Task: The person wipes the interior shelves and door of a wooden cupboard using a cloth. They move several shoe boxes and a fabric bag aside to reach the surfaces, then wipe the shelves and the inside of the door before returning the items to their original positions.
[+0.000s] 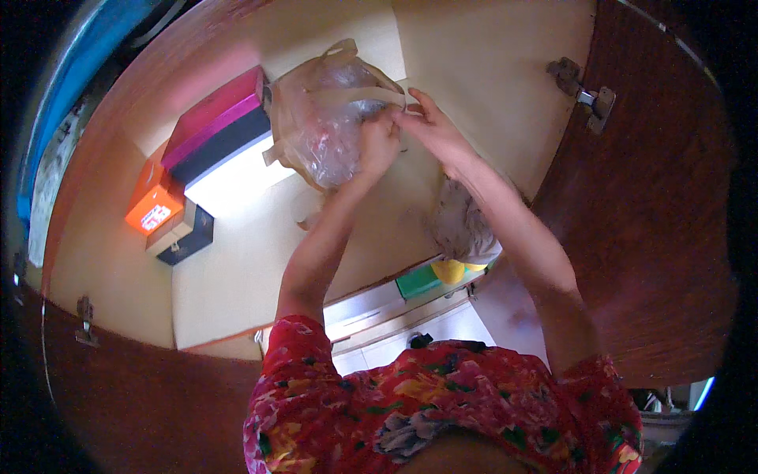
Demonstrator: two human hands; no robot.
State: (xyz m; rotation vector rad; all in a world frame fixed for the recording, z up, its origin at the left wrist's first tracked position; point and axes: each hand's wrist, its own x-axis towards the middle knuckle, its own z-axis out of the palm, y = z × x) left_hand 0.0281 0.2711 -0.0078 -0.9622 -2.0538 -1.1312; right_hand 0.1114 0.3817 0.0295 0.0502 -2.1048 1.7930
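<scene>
A translucent tan plastic bag [317,133] with crumpled clear plastic showing inside sits in a wooden cabinet, against its back. My left hand [379,142] is curled at the bag's right side, gripping its edge near a strap-like handle. Close beside it, my right hand [429,124] reaches the same corner, thumb and fingers bent around the end of the handle. Whether those right fingers pinch the plastic is not clear. Below my right forearm lies another crumpled, greyish plastic bag [465,222], partly hidden by the arm.
Left of the bag stand a pink and black box [219,127], an orange box [154,195] and a black and tan box [180,234]. Dark wooden doors [645,249] on metal hinges [583,95] stand swung out at both sides. Green [417,281] and yellow [449,271] items sit lower down.
</scene>
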